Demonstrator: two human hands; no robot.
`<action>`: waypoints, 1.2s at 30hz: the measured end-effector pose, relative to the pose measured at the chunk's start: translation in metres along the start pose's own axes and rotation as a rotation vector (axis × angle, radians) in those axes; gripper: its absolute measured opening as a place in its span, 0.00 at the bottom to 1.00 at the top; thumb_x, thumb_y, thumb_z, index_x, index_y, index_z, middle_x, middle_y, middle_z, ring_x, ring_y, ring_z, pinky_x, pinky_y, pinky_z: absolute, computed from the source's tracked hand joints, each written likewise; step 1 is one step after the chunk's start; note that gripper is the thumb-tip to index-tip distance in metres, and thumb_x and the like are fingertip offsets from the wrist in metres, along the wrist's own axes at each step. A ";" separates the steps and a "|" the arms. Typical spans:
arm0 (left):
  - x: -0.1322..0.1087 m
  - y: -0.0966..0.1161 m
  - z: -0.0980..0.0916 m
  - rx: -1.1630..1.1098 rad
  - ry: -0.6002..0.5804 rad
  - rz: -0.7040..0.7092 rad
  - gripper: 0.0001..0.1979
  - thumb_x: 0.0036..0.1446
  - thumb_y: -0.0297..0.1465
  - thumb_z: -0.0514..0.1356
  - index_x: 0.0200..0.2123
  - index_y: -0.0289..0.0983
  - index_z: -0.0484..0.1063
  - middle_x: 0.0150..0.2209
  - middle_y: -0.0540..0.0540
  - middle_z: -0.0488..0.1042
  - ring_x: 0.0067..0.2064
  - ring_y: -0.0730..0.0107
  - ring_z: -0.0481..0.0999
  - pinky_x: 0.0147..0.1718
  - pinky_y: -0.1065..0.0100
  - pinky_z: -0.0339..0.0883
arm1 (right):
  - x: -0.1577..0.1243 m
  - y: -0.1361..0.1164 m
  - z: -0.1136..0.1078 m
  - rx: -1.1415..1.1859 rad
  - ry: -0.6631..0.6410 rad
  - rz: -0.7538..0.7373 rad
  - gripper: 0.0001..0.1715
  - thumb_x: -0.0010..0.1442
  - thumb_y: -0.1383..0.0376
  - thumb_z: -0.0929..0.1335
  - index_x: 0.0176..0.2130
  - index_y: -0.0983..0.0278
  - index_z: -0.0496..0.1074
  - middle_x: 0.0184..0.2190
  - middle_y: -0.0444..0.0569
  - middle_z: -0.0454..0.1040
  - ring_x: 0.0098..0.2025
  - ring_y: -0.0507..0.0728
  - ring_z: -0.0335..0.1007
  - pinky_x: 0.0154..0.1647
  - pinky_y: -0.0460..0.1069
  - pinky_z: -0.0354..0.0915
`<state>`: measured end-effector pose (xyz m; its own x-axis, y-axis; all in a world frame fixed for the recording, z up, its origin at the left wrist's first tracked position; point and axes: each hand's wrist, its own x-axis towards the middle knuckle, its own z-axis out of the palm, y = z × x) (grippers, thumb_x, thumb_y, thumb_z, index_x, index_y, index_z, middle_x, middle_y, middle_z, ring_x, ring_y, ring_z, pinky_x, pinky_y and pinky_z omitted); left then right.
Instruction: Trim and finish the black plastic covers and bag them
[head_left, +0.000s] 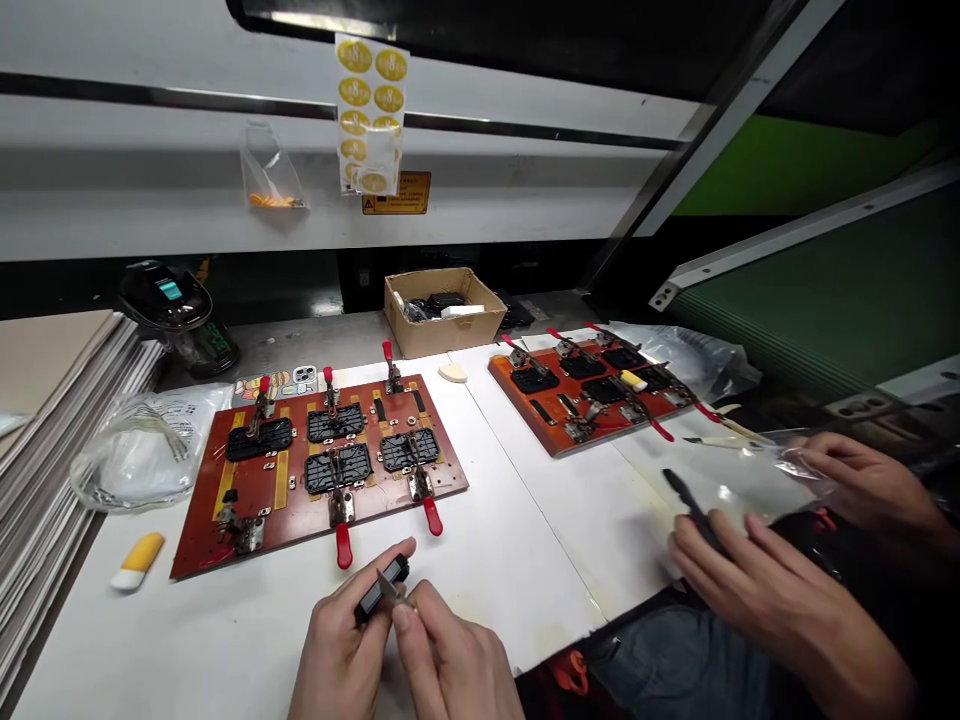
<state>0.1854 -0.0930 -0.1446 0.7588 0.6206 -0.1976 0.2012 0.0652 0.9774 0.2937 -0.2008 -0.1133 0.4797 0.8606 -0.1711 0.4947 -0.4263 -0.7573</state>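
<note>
My left hand [339, 645] is closed around a small black plastic part [380, 589] at the near edge of the white table [517, 520]. My right hand [450, 655] pinches a thin knife blade [391, 584] against that part. Just beyond my hands lies a red-brown fixture board [296, 510] with several black parts held under red-handled toggle clamps.
A co-worker's two hands [757, 585] handle a clear plastic bag [750, 480] and a black piece on the right. A second fixture board [600, 385] lies at the right rear. A cardboard box [442, 310], a yellow-white eraser-like block [137, 560], bagged items [142, 450] and stacked boards [52, 400] stand around.
</note>
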 end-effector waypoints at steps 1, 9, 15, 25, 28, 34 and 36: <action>0.000 0.001 0.000 0.028 0.019 0.010 0.24 0.69 0.42 0.56 0.64 0.40 0.69 0.59 0.42 0.75 0.59 0.61 0.75 0.60 0.67 0.69 | 0.002 0.001 -0.004 0.023 0.007 0.035 0.27 0.73 0.45 0.52 0.33 0.58 0.62 0.21 0.40 0.63 0.21 0.53 0.55 0.25 0.48 0.45; 0.001 0.012 0.006 0.161 0.109 0.071 0.18 0.68 0.41 0.57 0.59 0.50 0.74 0.59 0.52 0.76 0.61 0.66 0.75 0.61 0.70 0.68 | 0.011 0.002 -0.031 0.340 0.124 0.181 0.27 0.71 0.41 0.57 0.38 0.59 0.62 0.26 0.39 0.61 0.29 0.52 0.56 0.30 0.46 0.51; 0.002 -0.007 0.005 0.371 0.049 0.315 0.27 0.65 0.22 0.51 0.65 0.44 0.67 0.62 0.48 0.73 0.61 0.67 0.75 0.60 0.70 0.69 | 0.016 -0.003 -0.017 0.554 0.054 0.043 0.28 0.65 0.44 0.67 0.55 0.59 0.64 0.31 0.40 0.68 0.33 0.53 0.65 0.37 0.45 0.62; -0.037 -0.058 0.003 1.125 0.232 0.498 0.45 0.59 0.17 0.52 0.75 0.48 0.41 0.58 0.44 0.77 0.55 0.52 0.78 0.51 0.57 0.73 | 0.016 0.055 -0.051 0.174 0.366 0.284 0.28 0.71 0.47 0.59 0.60 0.61 0.66 0.49 0.53 0.76 0.46 0.59 0.75 0.47 0.51 0.70; -0.039 -0.069 0.000 1.237 0.228 0.361 0.44 0.58 0.21 0.58 0.74 0.44 0.46 0.54 0.38 0.77 0.53 0.45 0.77 0.50 0.49 0.70 | 0.014 0.070 -0.055 -0.102 0.365 0.282 0.28 0.71 0.51 0.58 0.60 0.65 0.69 0.48 0.57 0.78 0.44 0.62 0.77 0.46 0.53 0.72; -0.049 -0.068 -0.032 1.246 -0.021 0.376 0.55 0.56 0.47 0.66 0.74 0.37 0.37 0.63 0.34 0.70 0.61 0.43 0.71 0.59 0.46 0.66 | 0.009 0.086 -0.036 -0.339 0.310 0.209 0.34 0.72 0.55 0.53 0.66 0.72 0.60 0.56 0.63 0.69 0.58 0.66 0.70 0.55 0.58 0.70; -0.060 -0.060 -0.054 1.217 -0.011 0.325 0.47 0.61 0.46 0.63 0.74 0.41 0.41 0.65 0.38 0.67 0.63 0.50 0.70 0.57 0.53 0.70 | 0.005 0.092 -0.032 -0.361 0.289 0.195 0.34 0.72 0.53 0.53 0.66 0.71 0.59 0.57 0.62 0.68 0.58 0.65 0.69 0.56 0.58 0.70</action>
<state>0.0940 -0.0918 -0.1875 0.8845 0.4654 0.0322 0.4391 -0.8539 0.2792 0.3644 -0.2447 -0.1638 0.7439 0.6648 -0.0677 0.5707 -0.6847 -0.4533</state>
